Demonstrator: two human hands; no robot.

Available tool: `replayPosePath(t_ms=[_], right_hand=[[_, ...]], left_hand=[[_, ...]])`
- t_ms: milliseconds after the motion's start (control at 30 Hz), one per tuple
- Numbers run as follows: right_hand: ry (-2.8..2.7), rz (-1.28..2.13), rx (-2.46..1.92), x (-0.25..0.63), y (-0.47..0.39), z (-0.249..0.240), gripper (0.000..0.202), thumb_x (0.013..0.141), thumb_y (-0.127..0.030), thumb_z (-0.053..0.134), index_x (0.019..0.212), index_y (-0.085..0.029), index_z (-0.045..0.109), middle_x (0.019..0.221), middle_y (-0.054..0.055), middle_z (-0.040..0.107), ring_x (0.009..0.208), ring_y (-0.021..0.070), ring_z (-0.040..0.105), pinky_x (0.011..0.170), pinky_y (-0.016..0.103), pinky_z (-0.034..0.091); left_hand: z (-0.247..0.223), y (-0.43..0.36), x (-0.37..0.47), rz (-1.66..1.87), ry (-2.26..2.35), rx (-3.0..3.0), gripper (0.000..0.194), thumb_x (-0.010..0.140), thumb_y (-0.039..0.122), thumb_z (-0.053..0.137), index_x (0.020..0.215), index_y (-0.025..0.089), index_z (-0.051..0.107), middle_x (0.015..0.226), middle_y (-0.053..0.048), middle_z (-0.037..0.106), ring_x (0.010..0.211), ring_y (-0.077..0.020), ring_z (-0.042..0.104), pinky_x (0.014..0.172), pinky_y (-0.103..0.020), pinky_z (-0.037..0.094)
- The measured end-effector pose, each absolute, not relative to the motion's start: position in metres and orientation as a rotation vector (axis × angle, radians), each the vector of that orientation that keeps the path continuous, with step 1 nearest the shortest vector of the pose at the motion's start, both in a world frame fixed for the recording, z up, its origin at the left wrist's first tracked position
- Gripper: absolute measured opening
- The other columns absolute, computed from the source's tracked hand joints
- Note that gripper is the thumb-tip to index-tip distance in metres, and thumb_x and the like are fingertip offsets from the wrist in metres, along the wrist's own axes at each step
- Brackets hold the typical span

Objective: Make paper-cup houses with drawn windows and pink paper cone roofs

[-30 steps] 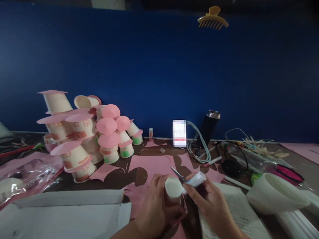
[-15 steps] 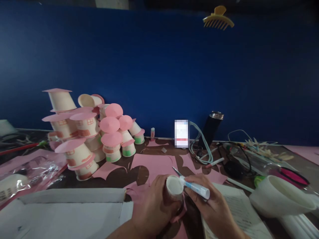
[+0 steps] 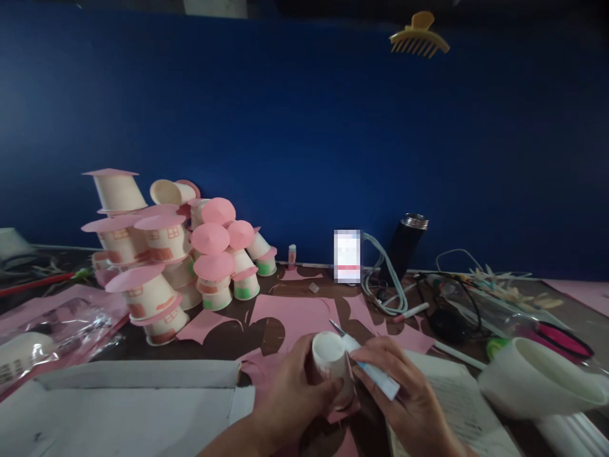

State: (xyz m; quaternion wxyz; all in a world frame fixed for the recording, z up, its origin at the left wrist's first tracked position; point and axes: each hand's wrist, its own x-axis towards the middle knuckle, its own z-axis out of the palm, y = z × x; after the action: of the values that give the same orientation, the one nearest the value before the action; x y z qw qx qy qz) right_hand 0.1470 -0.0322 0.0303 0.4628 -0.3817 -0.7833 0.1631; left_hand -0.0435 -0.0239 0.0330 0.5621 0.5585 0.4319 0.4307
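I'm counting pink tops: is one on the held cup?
No, off: the left hand holds the cup, its upper end bare white.

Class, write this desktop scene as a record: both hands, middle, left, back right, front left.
Left hand: holding white paper cup
Right hand: holding white-and-blue cylindrical tube beside the cup
Middle: flat pink paper sheet with cut-outs
Left: stack of pink-topped white paper cups
Back right: tilted black cylindrical bottle
Front left: shallow white cardboard box
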Motion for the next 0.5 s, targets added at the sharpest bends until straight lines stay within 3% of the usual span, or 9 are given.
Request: replayPosePath(t_ms=[233,333,500], right_hand=[[-2.004,0.255,-0.895,0.1498,-0.0332,0.0282,0.044,0.083,-0.003,0.056,0.117,-0.031,0.058,0.1,0.004,0.057,0.093,0.0169,0.061,0.079,0.027,0.052],[-2.03,0.198,-0.872,0.1505,-0.035,0.0276,0.05,0.082,-0.001,0.055,0.12,-0.033,0.057,0.102,0.005,0.058,0.095,0.0177,0.062,0.08,0.027,0.053],[-1.924,0.269,-0.92,0.1468,-0.0373,0.0303,0.04,0.081,-0.007,0.06,0.113,-0.031,0.061,0.098,0.004,0.064,0.092,0.0189,0.065,0.08,0.028,0.054]], left_hand=[[0.0318,-0.0243,-0.044,1.012,0.861,1.157,0.043,0.069,0.02,0.072,0.109,0.017,0.057,0.1,-0.005,0.067,0.093,-0.0207,0.06,0.084,-0.035,0.047],[0.0355,-0.0238,-0.0449,1.016,0.807,1.068,0.05,0.068,0.028,0.076,0.111,0.016,0.056,0.099,-0.007,0.067,0.092,-0.0213,0.061,0.082,-0.034,0.048],[0.0377,-0.0185,-0.0486,1.05,0.786,1.074,0.057,0.065,0.034,0.078,0.112,0.014,0.056,0.1,-0.01,0.067,0.092,-0.0235,0.06,0.083,-0.036,0.048]])
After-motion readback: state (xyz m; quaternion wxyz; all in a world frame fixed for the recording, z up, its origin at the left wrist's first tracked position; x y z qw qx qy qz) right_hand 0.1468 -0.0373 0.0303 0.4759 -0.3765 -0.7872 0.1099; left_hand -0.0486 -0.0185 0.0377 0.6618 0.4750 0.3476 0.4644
